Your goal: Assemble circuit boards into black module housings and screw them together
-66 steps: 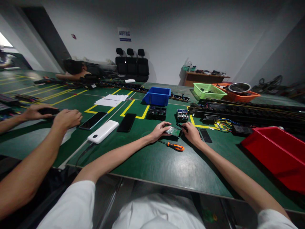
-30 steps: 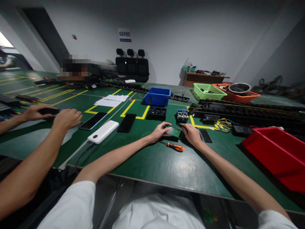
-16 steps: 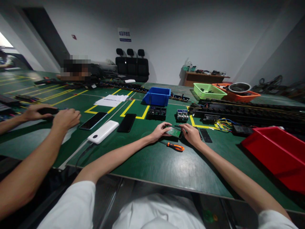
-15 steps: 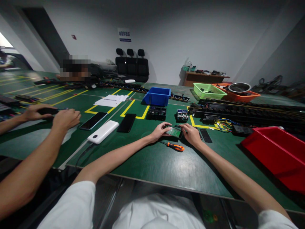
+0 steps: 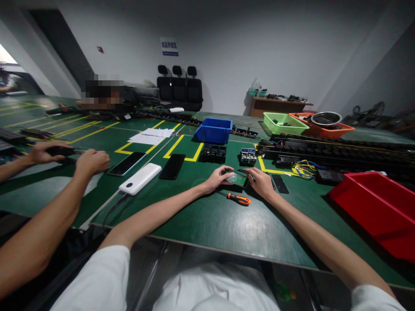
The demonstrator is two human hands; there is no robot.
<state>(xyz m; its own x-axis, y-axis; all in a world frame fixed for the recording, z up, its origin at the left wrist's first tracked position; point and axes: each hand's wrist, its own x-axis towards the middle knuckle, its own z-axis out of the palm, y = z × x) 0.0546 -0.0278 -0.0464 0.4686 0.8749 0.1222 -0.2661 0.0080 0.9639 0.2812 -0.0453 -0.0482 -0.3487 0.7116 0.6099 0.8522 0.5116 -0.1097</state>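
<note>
A green circuit board (image 5: pixel 237 179) lies between my two hands, just above or on the table. My left hand (image 5: pixel 218 178) is closed on its left edge, thumb and fingers gripping it. At its right edge my right hand (image 5: pixel 259 181) is closed too, fingertips at the board's upper right corner; a small dark piece seems to be there, too small to make out. An orange and black screwdriver (image 5: pixel 239 199) lies on the table just in front of the board, its shaft pointing left. Right of my right hand rests a flat black plate (image 5: pixel 280 184).
Behind my hands stand black modules (image 5: pixel 214 153) and a silver module (image 5: pixel 248 156). A blue bin (image 5: pixel 213 131) is farther back, a red bin (image 5: pixel 376 211) at right. Phones and a white power bank (image 5: pixel 140 179) lie at left, beside a co-worker's hands (image 5: pixel 92 160) with wires.
My hands and the board hold almost still. At left, the co-worker's hands have drawn slightly apart, showing wires between them.
</note>
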